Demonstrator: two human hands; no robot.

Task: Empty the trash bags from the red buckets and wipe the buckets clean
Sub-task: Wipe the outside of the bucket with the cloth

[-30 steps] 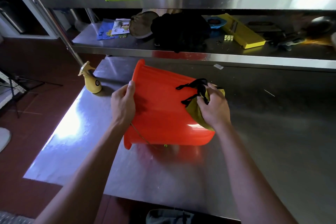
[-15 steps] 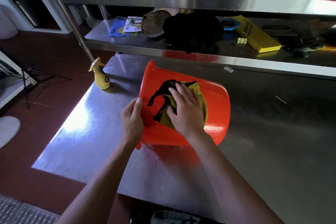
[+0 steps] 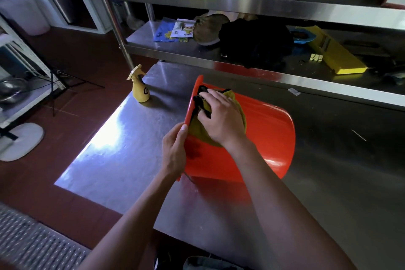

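The round red plastic bucket (image 3: pixel 263 136) looks light and thin-walled, stiff enough to keep its shape yet likely to flex if squeezed mid-wall; its smooth, glossy skin would probably slide on steel, so the rolled rim seems the surest place to take hold, and that is where the left hand (image 3: pixel 174 151) has it, thumb on the lip and fingers (image 3: pixel 183 128) wrapped over the edge; the bucket lies on its side on the stainless steel bench (image 3: pixel 122 144), mouth turned left, base toward the right; the soft olive-yellow cloth with black trim (image 3: pixel 198 131) is limp and should mould to the curved wall under pressure; the right hand (image 3: pixel 221 117) lies across it with fingers nearly straight and spread, pressing it flat against the bucket's outer wall just beside the rim, not gripping it; the red surface is bright and uniform, with a dark shadowed patch near the left hand, and no trash bag shows on it; a small yellow plastic spray bottle (image 3: pixel 140 89) stands on the bench near the mouth, apart from the bucket.
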